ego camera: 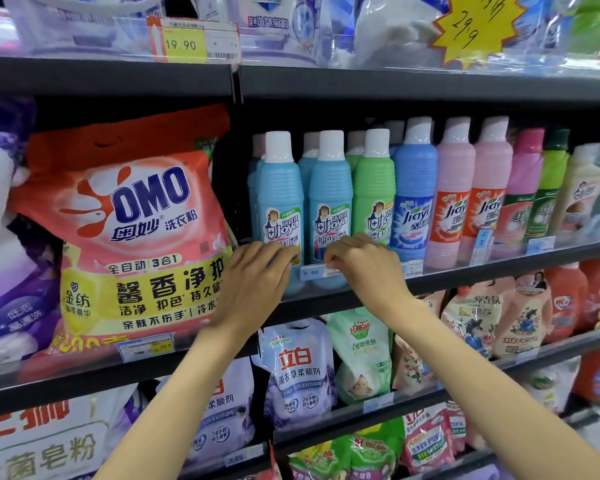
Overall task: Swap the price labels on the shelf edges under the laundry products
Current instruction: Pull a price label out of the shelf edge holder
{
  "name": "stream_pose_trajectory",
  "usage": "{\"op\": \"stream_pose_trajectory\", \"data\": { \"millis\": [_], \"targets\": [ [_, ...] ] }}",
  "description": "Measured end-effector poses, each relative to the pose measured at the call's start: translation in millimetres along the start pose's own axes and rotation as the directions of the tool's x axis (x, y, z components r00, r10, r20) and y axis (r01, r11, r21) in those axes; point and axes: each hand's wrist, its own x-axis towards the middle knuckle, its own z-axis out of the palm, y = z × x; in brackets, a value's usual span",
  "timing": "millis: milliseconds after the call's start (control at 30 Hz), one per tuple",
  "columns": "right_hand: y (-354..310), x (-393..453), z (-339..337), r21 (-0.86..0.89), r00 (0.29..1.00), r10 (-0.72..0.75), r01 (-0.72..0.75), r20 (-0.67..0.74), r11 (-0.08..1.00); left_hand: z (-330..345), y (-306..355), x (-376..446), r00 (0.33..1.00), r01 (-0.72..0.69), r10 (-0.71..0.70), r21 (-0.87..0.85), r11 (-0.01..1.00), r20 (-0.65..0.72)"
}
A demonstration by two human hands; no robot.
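Head view of store shelving with laundry goods. Both hands are raised to the middle shelf edge (465, 277), just below centre of frame.

The left hand (257, 275) is laid palm-forward against the shelf front at about 9 o'clock from the price label (317, 273), fingers held together and curled slightly at the tips over the lower part of a blue Joya bottle (280, 199); nothing is seen clamped in it. The right hand (364, 268) is placed at 3 o'clock from the label, fingertips (329, 259) pinched together on the label's upper right edge. The label reads 9.90 and sits in the clear strip on the shelf front, between the two hands, directly under the second blue Joya bottle (330, 202).

A green bottle (374, 192) and blue and pink Jiayi bottles are lined up toward 3 o'clock on the same shelf. A large red OMO bag (132, 220) is seen at 9 o'clock, with a 29.9 label (148, 347) on the edge beneath it. A 19.90 tag (193, 41) is fixed to the top shelf at 11 o'clock. A yellow starburst sign (475, 26) reading 29.9 is seen at 1 o'clock. Refill pouches (298, 372) are stocked on the shelf below, at 6 o'clock.
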Motion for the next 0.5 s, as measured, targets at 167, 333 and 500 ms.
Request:
{"op": "stream_pose_trajectory", "data": {
  "millis": [167,333,500],
  "targets": [
    [12.6,-3.6,-20.6,-0.022,0.999,0.001,-0.001,-0.035,1.0,3.9,10.2,18.4,1.0,-0.005,0.005,-0.053,0.999,0.006],
    [36.5,-27.1,-41.0,-0.125,0.998,0.065,-0.067,-0.022,0.99,12.5,41.3,31.3,0.999,-0.041,0.037,-0.101,0.994,-0.033],
    [67.2,-56.9,-72.2,-0.172,0.994,0.103,-0.105,-0.022,0.979,24.9,81.7,45.3,0.996,-0.085,0.079,-0.153,0.985,-0.042]
  ]
}}
